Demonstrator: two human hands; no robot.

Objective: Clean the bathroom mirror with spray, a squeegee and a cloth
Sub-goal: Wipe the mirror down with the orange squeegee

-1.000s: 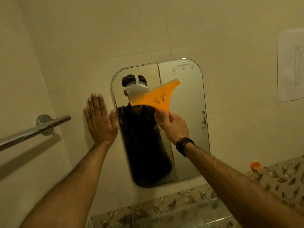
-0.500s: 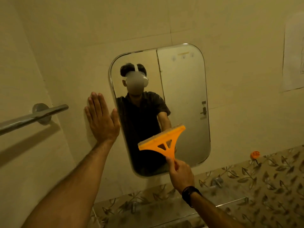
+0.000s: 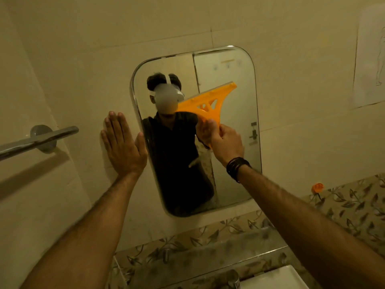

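Against the wall's pale tiles, the mirror [image 3: 229, 126] has the orange squeegee [image 3: 208, 103] back near its upper edge, up from the lower edge half a second ago, so I judge another downward pull is starting. The right hand [image 3: 226, 140] pinches the handle; the left hand [image 3: 123, 144] presses flat, fingers together, beside the mirror's left edge.

No words, numbers or brand marks can be read anywhere. The paper sheet [image 3: 370, 65] taped to the wall at the right carries only a faint line drawing of a figure, with no legible writing on it.
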